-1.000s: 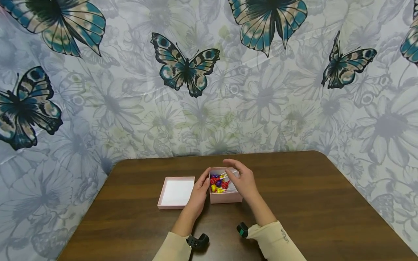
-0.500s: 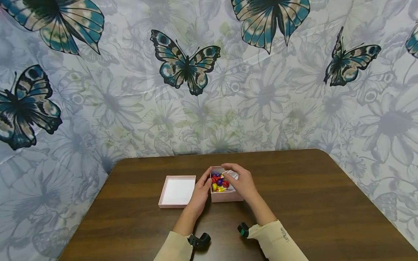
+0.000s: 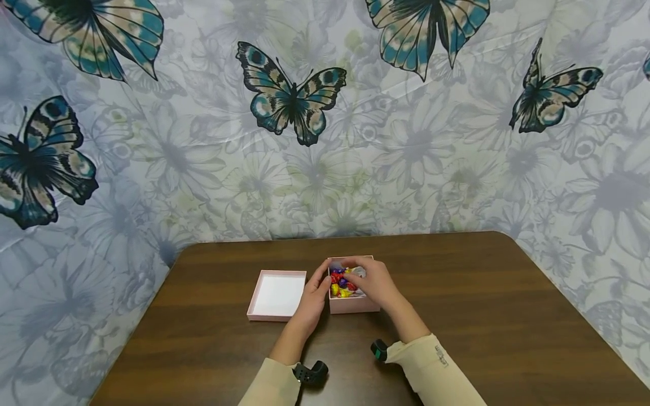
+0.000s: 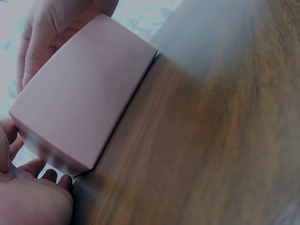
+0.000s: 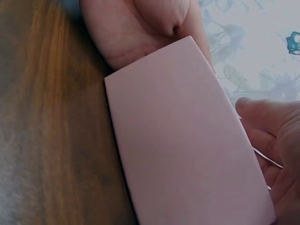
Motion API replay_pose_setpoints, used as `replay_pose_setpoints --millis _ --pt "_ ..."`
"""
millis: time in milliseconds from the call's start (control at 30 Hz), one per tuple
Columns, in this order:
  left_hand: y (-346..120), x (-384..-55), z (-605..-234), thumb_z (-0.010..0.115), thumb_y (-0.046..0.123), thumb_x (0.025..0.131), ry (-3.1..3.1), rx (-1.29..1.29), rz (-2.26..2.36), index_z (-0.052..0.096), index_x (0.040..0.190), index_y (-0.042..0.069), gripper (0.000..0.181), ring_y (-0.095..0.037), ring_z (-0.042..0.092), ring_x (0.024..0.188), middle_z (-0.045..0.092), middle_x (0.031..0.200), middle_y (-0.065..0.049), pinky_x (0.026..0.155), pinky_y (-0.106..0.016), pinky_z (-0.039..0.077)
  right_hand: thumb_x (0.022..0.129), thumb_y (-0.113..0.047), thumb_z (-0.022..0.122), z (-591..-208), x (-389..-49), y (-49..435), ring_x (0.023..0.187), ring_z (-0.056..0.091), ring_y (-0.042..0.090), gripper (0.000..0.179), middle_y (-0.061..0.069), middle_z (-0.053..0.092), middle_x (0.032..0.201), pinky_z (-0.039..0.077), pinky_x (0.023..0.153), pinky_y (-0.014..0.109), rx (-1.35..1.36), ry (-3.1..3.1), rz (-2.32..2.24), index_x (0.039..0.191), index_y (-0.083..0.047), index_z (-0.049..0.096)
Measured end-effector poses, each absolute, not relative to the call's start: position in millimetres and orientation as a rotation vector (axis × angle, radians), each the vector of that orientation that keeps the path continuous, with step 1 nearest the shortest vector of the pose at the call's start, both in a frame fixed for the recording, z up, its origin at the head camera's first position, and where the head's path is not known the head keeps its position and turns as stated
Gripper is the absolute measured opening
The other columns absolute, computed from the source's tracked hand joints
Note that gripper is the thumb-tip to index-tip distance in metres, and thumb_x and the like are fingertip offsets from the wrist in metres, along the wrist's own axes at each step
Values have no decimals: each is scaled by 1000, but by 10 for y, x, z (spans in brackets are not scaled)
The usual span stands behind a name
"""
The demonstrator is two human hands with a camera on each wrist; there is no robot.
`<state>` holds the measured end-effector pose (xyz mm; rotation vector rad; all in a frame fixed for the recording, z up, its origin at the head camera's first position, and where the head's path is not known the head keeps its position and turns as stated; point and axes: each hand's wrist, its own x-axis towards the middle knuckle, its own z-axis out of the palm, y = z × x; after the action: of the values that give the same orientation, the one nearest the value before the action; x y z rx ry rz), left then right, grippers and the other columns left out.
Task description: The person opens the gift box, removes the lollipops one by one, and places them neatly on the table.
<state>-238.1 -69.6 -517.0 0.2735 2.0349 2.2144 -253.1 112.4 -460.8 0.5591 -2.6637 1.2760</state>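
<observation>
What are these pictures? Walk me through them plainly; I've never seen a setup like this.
There is no machine here: a person works with two bare hands. The wide picture comes from a camera on the head, looking forward and down; the close ones come from the left wrist camera and right wrist camera. On the brown table stand an open pink box of colourful wrapped sweets and, left of it, a shallow pink lid. The left hand touches the box's left side; the right hand reaches into its opening. Whether it pinches anything is hidden.

Brown table [image 3: 508,316]; behind it, pale floral backdrop [image 3: 416,192] with teal butterflies [image 3: 292,102].
</observation>
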Motion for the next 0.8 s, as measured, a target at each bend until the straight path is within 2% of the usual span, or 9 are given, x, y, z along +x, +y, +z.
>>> replay_pose_setpoints --millis 200,467,800 --pt "-707 -2385 -5165 38 21 109 2039 285 2210 33 157 22 48 -31 12 157 21 168 -4 126 -54 12 88 -13 75 -4595 -2600 1088 113 67 26 26 3 75 115 52 101 50 592 -2713 1186 114 -14 74" --pt "-706 -2378 -5163 38 20 109 2028 292 2219 34 156 21 48 -30 14 156 21 168 -4 126 -54 14 88 -12 75 -4585 -2654 1046 95 68 23 19 2 76 101 57 90 45 616 -2765 1086 107 -13 77" --pt "-716 -2374 -5159 39 20 108 2041 291 2224 35 156 20 48 -30 14 156 22 167 -4 126 -54 14 87 -12 76 -4626 -2695 998 89 69 19 18 3 77 99 59 83 40 629 -2821 921 105 -12 77"
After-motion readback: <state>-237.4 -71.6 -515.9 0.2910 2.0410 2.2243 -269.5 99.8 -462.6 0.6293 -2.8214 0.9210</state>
